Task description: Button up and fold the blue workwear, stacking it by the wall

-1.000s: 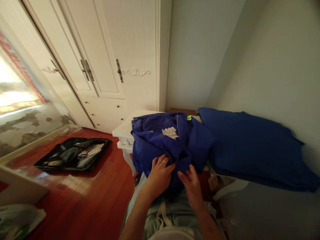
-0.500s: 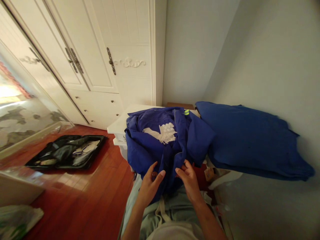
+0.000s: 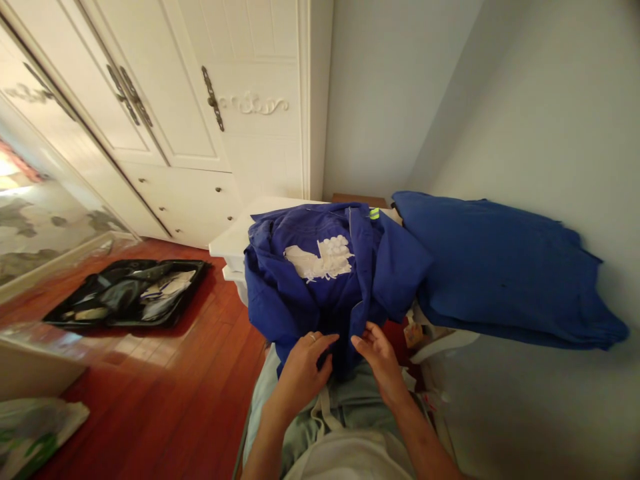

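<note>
A blue garment (image 3: pixel 400 267) with a yellow-green reflective patch lies spread over a white table (image 3: pixel 225 241), its front part hanging toward my lap. White pieces with rounded bumps and loose threads (image 3: pixel 336 257) rest on its inner side. My left hand (image 3: pixel 306 365) is at the garment's near edge, thumb and forefinger apart in a curved shape, with no cloth seen between them. At the right front edge, my right hand (image 3: pixel 377 353) has its fingers against the cloth and its thumb near them, gripping the edge.
A stack of blue cloth (image 3: pixel 500 273) lies to the right, by the wall. White wardrobes (image 3: pixel 270 153) stand behind the table. On the red wooden floor at the left is an open black suitcase (image 3: pixel 125 293). A plastic bag (image 3: pixel 37 427) sits at the lower left.
My left hand has turned palm-down and moved slightly right. The garment's near left part lies flatter, showing more of the white pieces' lower edge. The view has tilted slightly down.
</note>
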A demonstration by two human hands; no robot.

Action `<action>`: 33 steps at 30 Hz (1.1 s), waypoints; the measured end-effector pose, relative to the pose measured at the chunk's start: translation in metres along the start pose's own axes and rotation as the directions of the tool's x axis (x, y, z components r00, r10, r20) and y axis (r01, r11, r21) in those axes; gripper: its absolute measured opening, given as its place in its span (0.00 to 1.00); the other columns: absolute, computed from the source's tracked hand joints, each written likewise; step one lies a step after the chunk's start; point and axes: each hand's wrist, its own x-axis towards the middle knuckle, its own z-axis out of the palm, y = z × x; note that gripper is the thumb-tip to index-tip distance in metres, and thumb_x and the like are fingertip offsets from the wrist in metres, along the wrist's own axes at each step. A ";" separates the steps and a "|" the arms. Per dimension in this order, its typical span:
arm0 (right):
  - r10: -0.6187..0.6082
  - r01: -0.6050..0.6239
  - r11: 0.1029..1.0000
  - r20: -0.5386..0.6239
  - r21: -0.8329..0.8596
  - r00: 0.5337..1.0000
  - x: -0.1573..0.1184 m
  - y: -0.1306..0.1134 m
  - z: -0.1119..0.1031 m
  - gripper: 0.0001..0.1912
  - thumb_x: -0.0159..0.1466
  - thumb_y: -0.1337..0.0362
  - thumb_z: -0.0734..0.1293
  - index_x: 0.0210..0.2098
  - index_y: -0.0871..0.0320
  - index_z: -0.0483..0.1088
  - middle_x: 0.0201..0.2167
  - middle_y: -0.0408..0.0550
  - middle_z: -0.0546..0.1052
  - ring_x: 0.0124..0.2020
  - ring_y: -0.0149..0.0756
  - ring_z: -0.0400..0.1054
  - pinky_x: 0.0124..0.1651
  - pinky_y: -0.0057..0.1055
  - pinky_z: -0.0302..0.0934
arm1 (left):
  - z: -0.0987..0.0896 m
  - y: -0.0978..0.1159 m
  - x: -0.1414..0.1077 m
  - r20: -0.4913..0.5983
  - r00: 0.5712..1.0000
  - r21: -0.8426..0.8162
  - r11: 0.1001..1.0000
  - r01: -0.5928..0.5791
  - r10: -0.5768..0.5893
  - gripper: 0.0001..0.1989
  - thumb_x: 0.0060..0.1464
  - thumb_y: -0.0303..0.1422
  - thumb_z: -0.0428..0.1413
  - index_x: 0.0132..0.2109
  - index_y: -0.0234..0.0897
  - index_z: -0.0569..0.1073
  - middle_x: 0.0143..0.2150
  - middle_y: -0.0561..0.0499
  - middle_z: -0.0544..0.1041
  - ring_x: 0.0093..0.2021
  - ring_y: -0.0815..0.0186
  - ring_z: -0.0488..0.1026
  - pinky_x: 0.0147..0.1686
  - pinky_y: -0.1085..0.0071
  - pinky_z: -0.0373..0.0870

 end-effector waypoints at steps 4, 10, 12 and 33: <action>0.053 -0.049 0.996 0.067 -0.068 0.996 0.004 0.008 0.003 0.27 0.49 0.57 0.80 0.45 0.57 0.73 0.42 0.49 0.78 0.43 0.37 0.72 0.49 0.31 0.65 | -0.009 0.007 -0.001 0.005 0.998 0.005 0.998 -0.061 0.061 0.24 0.56 0.19 0.46 0.53 0.39 0.77 0.40 0.46 0.77 0.42 0.61 0.71 0.44 0.63 0.69; 0.178 -0.174 0.972 0.014 -0.157 0.984 0.002 0.030 0.003 0.29 0.53 0.45 0.75 0.46 0.56 0.72 0.34 0.48 0.77 0.37 0.39 0.73 0.32 0.29 0.68 | -0.018 0.014 -0.001 0.012 0.983 -0.059 0.981 -0.183 0.184 0.20 0.54 0.17 0.48 0.41 0.40 0.80 0.33 0.50 0.78 0.38 0.63 0.70 0.40 0.65 0.65; 0.274 -0.267 0.954 0.038 -0.134 0.961 -0.002 0.029 0.003 0.29 0.55 0.42 0.74 0.46 0.55 0.71 0.35 0.49 0.77 0.38 0.40 0.73 0.31 0.31 0.69 | -0.017 0.014 -0.001 -0.034 0.975 -0.095 0.970 -0.223 0.220 0.19 0.56 0.17 0.48 0.43 0.40 0.80 0.34 0.50 0.79 0.39 0.64 0.71 0.41 0.65 0.65; 0.247 -0.228 0.893 0.002 0.389 0.969 0.008 -0.001 0.069 0.26 0.46 0.56 0.81 0.40 0.59 0.73 0.39 0.49 0.81 0.39 0.41 0.77 0.42 0.34 0.72 | -0.054 0.033 -0.030 0.203 0.971 0.056 0.991 0.121 -0.129 0.13 0.62 0.34 0.56 0.53 0.41 0.77 0.39 0.49 0.81 0.38 0.61 0.77 0.39 0.68 0.70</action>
